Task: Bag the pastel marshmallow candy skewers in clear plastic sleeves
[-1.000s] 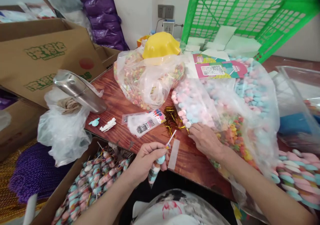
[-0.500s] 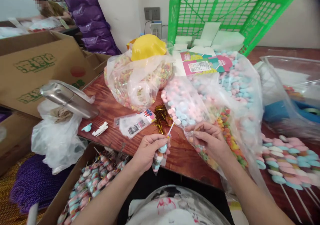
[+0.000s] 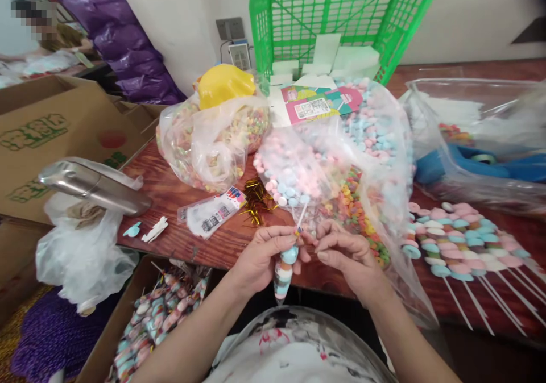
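A wrapped candy skewer [image 3: 282, 278] with blue, white and pink pieces hangs tip down from my left hand [image 3: 267, 252], whose fingers pinch it near its white stick. Close to the right of the stick, my right hand [image 3: 347, 255] has thumb and fingers pressed together; anything between them is too small to make out. Gold twist ties [image 3: 256, 198] lie on the table beyond my left hand, beside clear printed packets [image 3: 213, 212]. Unwrapped candy skewers [image 3: 464, 238] lie at the right.
Bags of pink and blue candy [image 3: 294, 167] and gummies [image 3: 213, 138] stand behind my hands. A green basket [image 3: 260, 36] is at the back, a steel flask [image 3: 94, 187] at left. Below the table edge, a cardboard box [image 3: 100, 337] holds wrapped skewers. A person sits far left.
The view has shifted to the right. My right hand has moved in from over the gummy bag to beside the skewer's stick, still with fingers together. My left hand keeps its hold.
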Motion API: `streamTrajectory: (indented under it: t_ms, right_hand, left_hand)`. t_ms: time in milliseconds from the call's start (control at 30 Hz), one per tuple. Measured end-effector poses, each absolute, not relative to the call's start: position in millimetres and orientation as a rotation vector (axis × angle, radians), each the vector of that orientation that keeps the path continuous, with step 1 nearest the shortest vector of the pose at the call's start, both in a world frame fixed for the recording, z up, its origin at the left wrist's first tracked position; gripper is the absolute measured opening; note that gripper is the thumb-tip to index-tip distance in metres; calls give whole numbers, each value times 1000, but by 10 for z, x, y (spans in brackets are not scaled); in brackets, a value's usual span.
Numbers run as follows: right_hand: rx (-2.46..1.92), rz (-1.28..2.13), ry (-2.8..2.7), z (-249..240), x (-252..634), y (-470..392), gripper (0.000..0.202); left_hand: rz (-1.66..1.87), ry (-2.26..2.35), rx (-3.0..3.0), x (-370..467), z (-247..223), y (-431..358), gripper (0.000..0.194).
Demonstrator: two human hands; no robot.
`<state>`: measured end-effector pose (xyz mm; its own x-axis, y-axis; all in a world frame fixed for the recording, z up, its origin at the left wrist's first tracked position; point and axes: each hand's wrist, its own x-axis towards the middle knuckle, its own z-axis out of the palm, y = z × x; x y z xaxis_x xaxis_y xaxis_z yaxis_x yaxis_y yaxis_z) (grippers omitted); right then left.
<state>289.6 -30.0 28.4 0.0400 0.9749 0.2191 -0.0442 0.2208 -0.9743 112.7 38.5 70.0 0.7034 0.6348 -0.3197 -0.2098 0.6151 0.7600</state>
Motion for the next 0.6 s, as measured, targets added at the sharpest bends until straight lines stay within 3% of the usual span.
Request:
streamTrajectory:
  t_ms: [133,267,367,600]
  right_hand:
    - [-1046,1063,-1194,256,2927,-398,11]
    - [-1332,475,-1394,426,2997,-530,28]
    - [-1313,146,-1743,538,3035,-586,35]
    - [-1231,146,-1841,452,2933,-499,20]
  left_hand:
    - [512,669,744,1242,687,322,19]
    - [586,729,659,1321,662,296,18]
    - [603,743,636,1355,633,283,20]
    - [615,743,638,1347,604,263,17]
